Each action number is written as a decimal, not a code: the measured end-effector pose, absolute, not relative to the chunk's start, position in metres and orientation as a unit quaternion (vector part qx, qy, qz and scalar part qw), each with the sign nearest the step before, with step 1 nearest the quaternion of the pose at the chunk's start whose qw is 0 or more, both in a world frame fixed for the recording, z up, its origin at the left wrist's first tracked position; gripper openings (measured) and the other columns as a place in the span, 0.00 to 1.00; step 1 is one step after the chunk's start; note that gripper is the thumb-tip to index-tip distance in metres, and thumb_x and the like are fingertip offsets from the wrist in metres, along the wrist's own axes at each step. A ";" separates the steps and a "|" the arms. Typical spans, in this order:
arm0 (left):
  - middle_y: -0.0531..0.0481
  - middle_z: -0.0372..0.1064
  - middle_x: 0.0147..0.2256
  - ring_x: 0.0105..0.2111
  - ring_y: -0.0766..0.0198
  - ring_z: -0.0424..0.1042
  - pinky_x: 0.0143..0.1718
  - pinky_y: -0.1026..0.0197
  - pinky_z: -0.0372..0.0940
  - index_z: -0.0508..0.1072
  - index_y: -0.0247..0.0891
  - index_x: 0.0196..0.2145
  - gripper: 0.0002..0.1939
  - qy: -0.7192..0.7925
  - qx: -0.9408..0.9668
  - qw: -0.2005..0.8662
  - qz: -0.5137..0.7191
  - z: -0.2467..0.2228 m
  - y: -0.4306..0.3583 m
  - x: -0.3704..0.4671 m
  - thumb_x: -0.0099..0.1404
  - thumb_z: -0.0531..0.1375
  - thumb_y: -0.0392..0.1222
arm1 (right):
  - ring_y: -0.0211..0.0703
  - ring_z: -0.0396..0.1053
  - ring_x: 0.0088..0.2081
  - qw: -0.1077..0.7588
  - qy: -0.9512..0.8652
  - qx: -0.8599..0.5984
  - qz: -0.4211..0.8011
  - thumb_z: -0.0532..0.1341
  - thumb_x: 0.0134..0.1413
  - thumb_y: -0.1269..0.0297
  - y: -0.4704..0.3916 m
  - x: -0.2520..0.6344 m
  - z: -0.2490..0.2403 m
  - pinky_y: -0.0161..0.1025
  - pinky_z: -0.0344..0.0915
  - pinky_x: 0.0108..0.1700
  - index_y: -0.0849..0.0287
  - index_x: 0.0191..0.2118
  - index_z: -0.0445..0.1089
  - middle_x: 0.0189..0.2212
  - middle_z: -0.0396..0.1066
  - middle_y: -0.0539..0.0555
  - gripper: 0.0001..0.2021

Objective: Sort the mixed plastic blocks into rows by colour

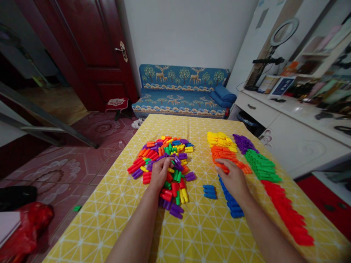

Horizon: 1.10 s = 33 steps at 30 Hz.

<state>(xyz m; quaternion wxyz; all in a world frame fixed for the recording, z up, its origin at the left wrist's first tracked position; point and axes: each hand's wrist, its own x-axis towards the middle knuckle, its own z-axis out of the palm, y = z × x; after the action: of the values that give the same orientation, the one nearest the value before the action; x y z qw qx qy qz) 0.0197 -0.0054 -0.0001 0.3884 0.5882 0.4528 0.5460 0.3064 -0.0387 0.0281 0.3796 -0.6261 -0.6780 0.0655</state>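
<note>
My left hand [161,171] is over a mixed pile of coloured plastic pieces [150,155], its thumb and forefinger close together on a purple piece [167,158]. My right hand [229,175] reaches the near edge of an orange group [226,155], fingers curled; what they grip, if anything, is too small to tell. Beyond the orange lies a yellow group [221,140]. A blue row [231,201] runs partly under my right hand, with a small blue cluster [210,191] to its left. Purple [244,143], green [261,166] and red [287,212] groups form the outer column.
A yellow patterned cloth [109,219] covers the table. Behind it stands a blue sofa [181,98]. To the right is a white cabinet [290,128] with a ring light [285,33]. A small stool [117,104] stands by the red door [90,40].
</note>
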 end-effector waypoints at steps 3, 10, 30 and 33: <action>0.49 0.71 0.28 0.28 0.64 0.71 0.30 0.64 0.65 0.79 0.35 0.41 0.23 0.452 0.589 0.388 0.546 -0.001 -0.006 0.019 0.68 0.53 0.56 | 0.48 0.68 0.54 0.347 -0.713 -0.603 0.089 0.56 0.59 0.60 -0.053 0.268 0.011 0.47 0.63 0.58 0.59 0.52 0.70 0.52 0.71 0.60 0.17; 0.50 0.71 0.27 0.29 0.64 0.71 0.32 0.65 0.64 0.79 0.35 0.41 0.23 0.460 0.599 0.365 0.544 0.000 -0.005 0.020 0.69 0.52 0.55 | 0.51 0.61 0.61 0.308 -0.717 -0.622 0.066 0.57 0.58 0.64 -0.050 0.228 -0.019 0.50 0.59 0.62 0.62 0.58 0.65 0.58 0.65 0.63 0.23; 0.49 0.71 0.27 0.29 0.64 0.71 0.32 0.65 0.64 0.79 0.34 0.41 0.23 0.456 0.602 0.369 0.541 0.001 -0.005 0.019 0.70 0.52 0.54 | 0.54 0.58 0.59 0.259 -0.711 -0.653 0.020 0.56 0.55 0.75 -0.097 0.197 -0.011 0.53 0.57 0.60 0.57 0.54 0.68 0.57 0.64 0.60 0.21; 0.49 0.71 0.27 0.29 0.64 0.71 0.33 0.64 0.64 0.79 0.35 0.42 0.23 0.459 0.603 0.363 0.541 0.000 -0.005 0.019 0.70 0.52 0.54 | 0.48 0.65 0.53 0.301 -0.726 -0.616 0.060 0.52 0.55 0.78 -0.100 0.202 -0.013 0.48 0.62 0.57 0.56 0.51 0.70 0.50 0.70 0.57 0.21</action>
<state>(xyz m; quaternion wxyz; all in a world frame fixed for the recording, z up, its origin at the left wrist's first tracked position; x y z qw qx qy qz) 0.0191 -0.0049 0.0002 0.3634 0.6031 0.4594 0.5414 0.2017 -0.0996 -0.0135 0.3005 -0.6157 -0.7260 0.0599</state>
